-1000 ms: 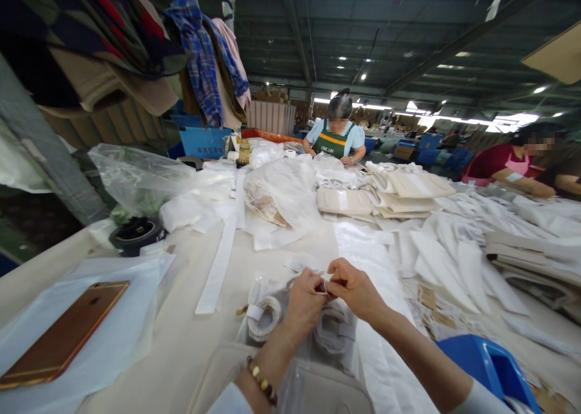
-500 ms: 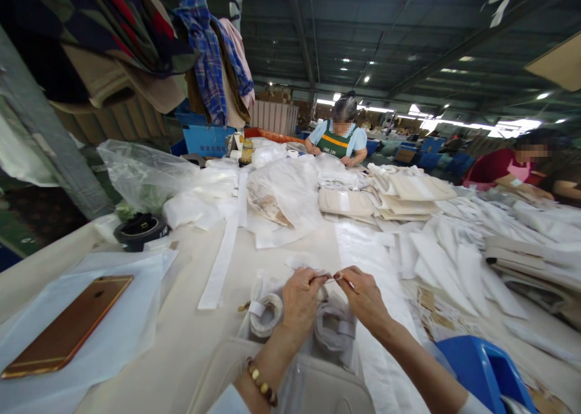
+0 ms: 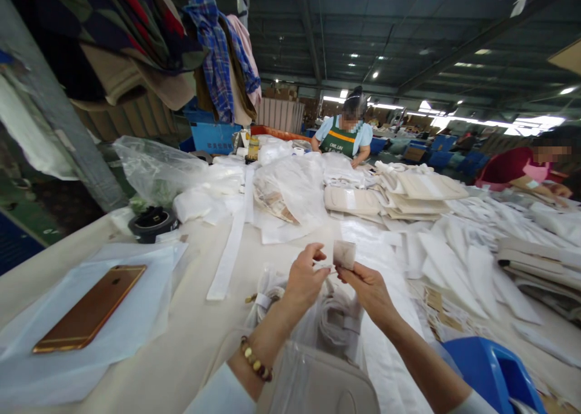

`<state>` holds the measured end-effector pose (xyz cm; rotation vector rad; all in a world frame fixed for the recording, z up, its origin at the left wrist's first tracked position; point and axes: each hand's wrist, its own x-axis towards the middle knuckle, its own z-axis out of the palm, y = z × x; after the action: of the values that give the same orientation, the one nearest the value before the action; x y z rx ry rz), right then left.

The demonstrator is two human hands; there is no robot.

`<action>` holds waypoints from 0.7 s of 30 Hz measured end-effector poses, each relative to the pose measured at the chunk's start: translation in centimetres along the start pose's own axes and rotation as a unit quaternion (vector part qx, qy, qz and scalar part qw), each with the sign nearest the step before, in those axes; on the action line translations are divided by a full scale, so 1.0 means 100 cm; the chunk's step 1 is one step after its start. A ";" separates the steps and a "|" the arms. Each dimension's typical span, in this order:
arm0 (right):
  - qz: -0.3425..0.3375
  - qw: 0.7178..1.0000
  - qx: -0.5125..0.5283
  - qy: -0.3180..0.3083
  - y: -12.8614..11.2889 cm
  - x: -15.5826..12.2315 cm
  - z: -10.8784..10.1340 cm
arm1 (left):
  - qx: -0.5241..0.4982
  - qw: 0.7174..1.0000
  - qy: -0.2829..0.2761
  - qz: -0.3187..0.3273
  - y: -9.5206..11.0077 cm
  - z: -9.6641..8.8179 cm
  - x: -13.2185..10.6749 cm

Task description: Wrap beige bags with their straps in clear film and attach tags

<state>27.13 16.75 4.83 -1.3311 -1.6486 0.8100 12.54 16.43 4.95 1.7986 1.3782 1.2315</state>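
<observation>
My right hand [image 3: 370, 290] is closed in a pinch on a small pale square piece [image 3: 344, 254], which looks like a label or little packet. Just left of it, my left hand [image 3: 305, 281] has thumb and forefinger apart. Something thin and white lies by its thumb tip, too small to make out. Beneath both hands is a beige bag [image 3: 324, 381], partly under clear plastic. Two coiled, wrapped straps rest above it, a left coil [image 3: 267, 299] and a right coil [image 3: 338, 320]; my left forearm covers part of the bag.
A phone [image 3: 91, 310] lies on white sheets at left. A black tape roll [image 3: 153, 225] sits behind it. Beige bags [image 3: 417, 187] are stacked at the back, with white strips [image 3: 454, 269] and a blue container [image 3: 490, 371] at right. Two co-workers are across the table.
My hands have drawn slightly apart from a fingertip-to-fingertip pinch. The small pale piece now stands upright in my right fingers, and my left fingers have spread. The view has shifted a little.
</observation>
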 end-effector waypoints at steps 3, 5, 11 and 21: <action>0.017 0.999 0.021 0.022 0.002 -0.003 -0.002 | 0.069 0.996 -0.048 0.005 -0.015 0.013 0.007; 0.024 0.999 0.024 0.034 0.001 -0.006 -0.002 | 0.106 0.991 -0.083 0.014 -0.021 0.021 0.011; 0.062 0.996 0.009 0.068 0.000 -0.009 0.003 | 0.188 0.976 -0.112 0.001 -0.024 0.032 0.014; 0.126 0.980 -0.065 0.141 0.006 -0.054 -0.037 | 0.184 0.980 -0.065 -0.027 -0.010 -0.079 -0.027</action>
<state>31.11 11.54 4.73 -1.6888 -1.3456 0.6290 4.88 13.41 6.55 2.0304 1.6471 0.8524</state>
